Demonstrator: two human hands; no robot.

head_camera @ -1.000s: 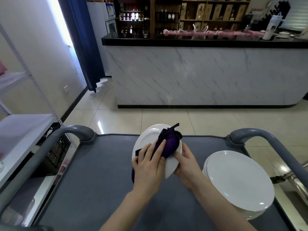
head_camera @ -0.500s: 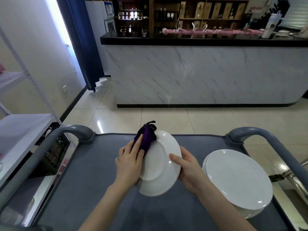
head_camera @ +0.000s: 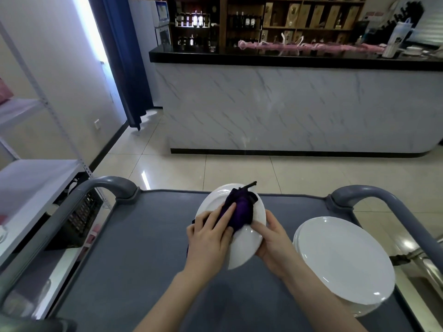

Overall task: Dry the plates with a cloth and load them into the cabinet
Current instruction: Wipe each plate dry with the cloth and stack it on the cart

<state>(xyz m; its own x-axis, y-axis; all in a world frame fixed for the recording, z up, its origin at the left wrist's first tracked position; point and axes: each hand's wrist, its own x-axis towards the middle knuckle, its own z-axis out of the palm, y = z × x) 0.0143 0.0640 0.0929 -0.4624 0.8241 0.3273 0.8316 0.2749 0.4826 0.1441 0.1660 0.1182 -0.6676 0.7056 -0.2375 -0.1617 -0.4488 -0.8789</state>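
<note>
White plate (head_camera: 245, 250) tilted left of plate stack (head_camera: 342, 259) over grey cart (head_camera: 143, 248), right grip (head_camera: 273, 248) clasped its rim, left grip (head_camera: 208, 238) flat-fingered, pressed purple cloth (head_camera: 242, 209) against it

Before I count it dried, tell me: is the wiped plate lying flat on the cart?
No, the right hand holds the plate tilted, its far edge raised.

- Overexposed daylight floods through the tall bright window opening (head_camera: 94, 29), upper left.
- Glare streaks the glossy beige floor tiles (head_camera: 143, 180); highlights dot the stack of round white plates (head_camera: 345, 259).
- Left edge bent, blurred.
</note>
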